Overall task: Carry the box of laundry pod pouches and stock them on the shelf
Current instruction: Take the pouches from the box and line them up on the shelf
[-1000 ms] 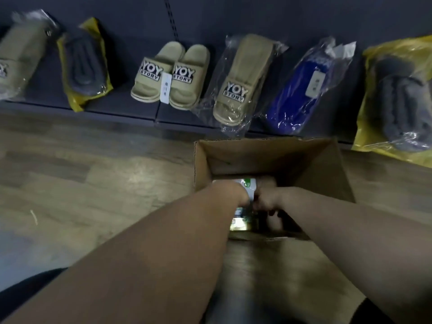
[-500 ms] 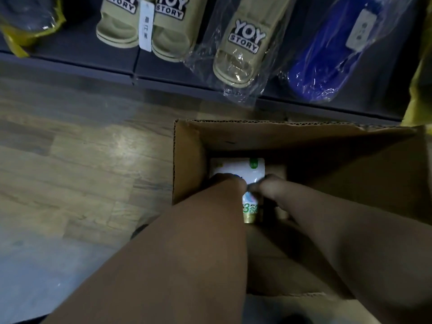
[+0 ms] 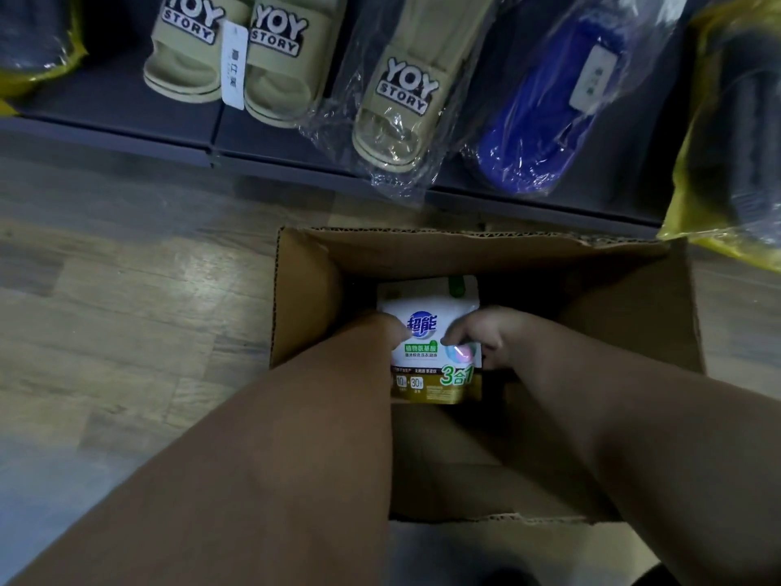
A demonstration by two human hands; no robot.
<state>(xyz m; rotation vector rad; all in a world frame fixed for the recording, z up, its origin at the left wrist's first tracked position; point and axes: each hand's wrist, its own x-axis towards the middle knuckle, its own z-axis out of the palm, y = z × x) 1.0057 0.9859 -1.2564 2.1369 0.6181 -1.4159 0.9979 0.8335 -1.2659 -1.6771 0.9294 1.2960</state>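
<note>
An open brown cardboard box [image 3: 498, 253] stands on the wooden floor in front of a low dark shelf [image 3: 126, 103]. Inside it lies a white laundry pod pouch [image 3: 427, 361] with a blue logo, green label and gold bottom band. Both my arms reach down into the box. My left hand [image 3: 380, 332] grips the pouch's left edge and my right hand [image 3: 481, 332] grips its right edge. More of the box's contents under the pouch are too dark to make out.
The low shelf holds beige "YOY STORY" slippers [image 3: 236, 57], a bagged beige pair [image 3: 405, 95], a bagged blue pair [image 3: 545, 103] and yellow-bagged grey slippers [image 3: 744, 133]. Wooden floor [image 3: 105, 332] stretches to the left of the box.
My view has dropped closer over the box. The pouch has come up between my hands and its printed front now shows more fully.
</note>
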